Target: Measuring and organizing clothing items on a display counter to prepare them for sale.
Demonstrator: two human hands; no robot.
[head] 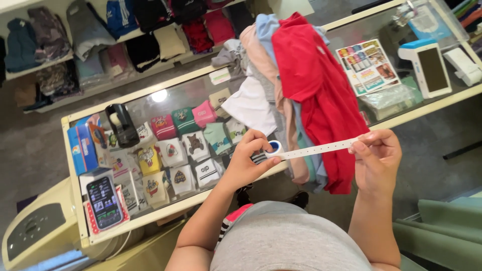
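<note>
My left hand (249, 158) grips a small blue and white roll (273, 147) of white tape or strip. A length of the white strip (316, 149), marked with dark dots, runs out from it to my right hand (376, 158), which pinches its free end. Both hands hold the strip taut in front of my body, above the near edge of a glass display counter (165, 93). A pile of clothes lies on the counter just beyond the strip, with a red shirt (316, 85) on top hanging over the edge.
Folded socks (186, 145) fill the case under the glass. A black tape dispenser (120, 124), a blue box (82, 148) and a phone (104, 202) sit at the counter's left. A white card terminal (429, 68) and leaflet (368, 66) lie right. Shelves of clothes (100, 35) stand behind.
</note>
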